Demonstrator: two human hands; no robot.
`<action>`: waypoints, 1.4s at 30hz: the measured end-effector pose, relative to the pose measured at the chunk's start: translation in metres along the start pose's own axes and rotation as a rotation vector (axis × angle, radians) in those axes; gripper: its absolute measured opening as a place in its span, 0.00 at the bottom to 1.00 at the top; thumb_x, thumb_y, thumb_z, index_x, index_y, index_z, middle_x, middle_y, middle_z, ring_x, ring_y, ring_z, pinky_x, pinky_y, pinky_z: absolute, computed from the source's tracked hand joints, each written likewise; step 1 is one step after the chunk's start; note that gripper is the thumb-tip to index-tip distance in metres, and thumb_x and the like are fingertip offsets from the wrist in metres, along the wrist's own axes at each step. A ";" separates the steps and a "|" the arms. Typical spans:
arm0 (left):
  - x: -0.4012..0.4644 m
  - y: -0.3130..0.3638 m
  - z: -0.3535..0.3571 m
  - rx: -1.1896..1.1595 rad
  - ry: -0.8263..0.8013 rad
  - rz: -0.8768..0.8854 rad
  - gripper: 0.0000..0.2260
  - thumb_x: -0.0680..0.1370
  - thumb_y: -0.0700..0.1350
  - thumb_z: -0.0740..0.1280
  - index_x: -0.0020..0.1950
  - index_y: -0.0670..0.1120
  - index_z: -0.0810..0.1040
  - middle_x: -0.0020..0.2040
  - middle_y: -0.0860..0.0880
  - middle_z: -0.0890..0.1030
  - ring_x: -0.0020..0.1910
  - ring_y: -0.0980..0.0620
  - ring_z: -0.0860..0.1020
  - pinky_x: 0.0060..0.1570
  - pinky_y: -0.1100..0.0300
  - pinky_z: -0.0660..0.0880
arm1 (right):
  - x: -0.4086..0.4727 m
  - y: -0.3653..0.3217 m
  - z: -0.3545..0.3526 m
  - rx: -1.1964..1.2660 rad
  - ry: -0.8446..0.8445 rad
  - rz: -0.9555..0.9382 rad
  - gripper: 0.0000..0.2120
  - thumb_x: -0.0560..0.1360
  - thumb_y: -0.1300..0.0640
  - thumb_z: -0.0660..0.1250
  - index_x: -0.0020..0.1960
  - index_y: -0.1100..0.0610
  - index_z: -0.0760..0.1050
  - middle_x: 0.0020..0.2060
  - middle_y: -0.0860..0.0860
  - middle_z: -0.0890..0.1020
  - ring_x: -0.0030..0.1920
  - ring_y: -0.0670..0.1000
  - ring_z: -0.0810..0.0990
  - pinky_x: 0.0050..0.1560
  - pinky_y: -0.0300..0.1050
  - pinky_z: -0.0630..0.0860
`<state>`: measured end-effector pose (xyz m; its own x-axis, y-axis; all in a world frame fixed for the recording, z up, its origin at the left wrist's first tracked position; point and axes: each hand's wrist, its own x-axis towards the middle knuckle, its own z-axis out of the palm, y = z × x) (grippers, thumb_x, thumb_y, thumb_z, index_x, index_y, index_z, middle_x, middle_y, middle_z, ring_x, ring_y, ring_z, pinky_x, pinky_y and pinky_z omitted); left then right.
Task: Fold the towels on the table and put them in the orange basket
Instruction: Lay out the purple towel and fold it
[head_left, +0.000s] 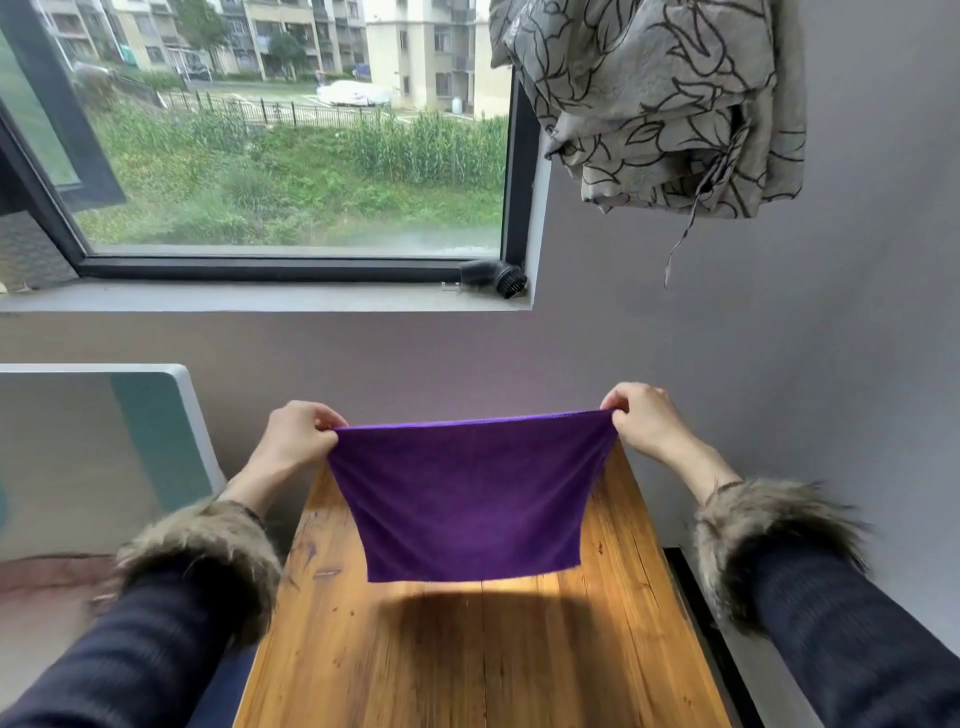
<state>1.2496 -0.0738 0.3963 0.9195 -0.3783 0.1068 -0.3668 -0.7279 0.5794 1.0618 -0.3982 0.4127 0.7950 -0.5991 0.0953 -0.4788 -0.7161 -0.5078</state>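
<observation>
Left hand: my view has the left hand (301, 441) raised over the far left corner of the table (483, 649), wrist bent, thumb and fingers pinching the upper left corner of the purple towel (467, 499).
Right hand: the right hand (641, 421) sits at matching height over the far right corner, fingers curled, nipping the upper right corner of the same cloth.
Arms: both forearms reach forward and slightly inward from the bottom corners of my view; dark knit sleeves end in fur cuffs (208, 551), wrists bare beyond them.
Towel: held in the air, top edge stretched taut between the two hands, the rest hanging flat toward me. The lower hem hangs clear above the middle of the table; I note a dark shadow on the wood under it.
Table: wooden, planks running away from me, far edge near the grey wall.
Surroundings: window (291, 130) up left with a small black object (493, 278) at the right end of its sill; patterned curtain (660, 98) bunched up right.
Basket: I can't see it from here.
</observation>
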 end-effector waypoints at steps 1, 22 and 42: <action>0.005 0.004 0.000 -0.040 0.031 -0.032 0.11 0.69 0.33 0.65 0.43 0.44 0.84 0.38 0.48 0.81 0.40 0.53 0.75 0.45 0.65 0.67 | 0.006 -0.001 0.001 0.011 0.034 0.012 0.13 0.70 0.70 0.59 0.47 0.60 0.80 0.50 0.58 0.82 0.55 0.58 0.77 0.55 0.43 0.69; -0.148 -0.096 0.118 0.165 -0.567 -0.055 0.14 0.70 0.33 0.63 0.31 0.52 0.68 0.35 0.51 0.76 0.40 0.49 0.73 0.37 0.61 0.62 | -0.148 0.117 0.107 0.250 -0.405 0.347 0.15 0.69 0.70 0.65 0.33 0.51 0.77 0.34 0.50 0.81 0.38 0.50 0.77 0.45 0.44 0.73; -0.107 -0.129 0.169 -0.082 -0.514 -0.371 0.07 0.72 0.32 0.68 0.41 0.44 0.80 0.35 0.48 0.79 0.38 0.51 0.75 0.37 0.62 0.68 | -0.121 0.150 0.188 0.590 -0.259 0.719 0.07 0.75 0.71 0.62 0.50 0.66 0.75 0.35 0.53 0.77 0.33 0.45 0.76 0.29 0.28 0.74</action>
<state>1.1747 -0.0361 0.1741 0.7904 -0.3505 -0.5024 -0.0063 -0.8247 0.5655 0.9641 -0.3661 0.1643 0.4758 -0.6763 -0.5624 -0.6754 0.1286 -0.7261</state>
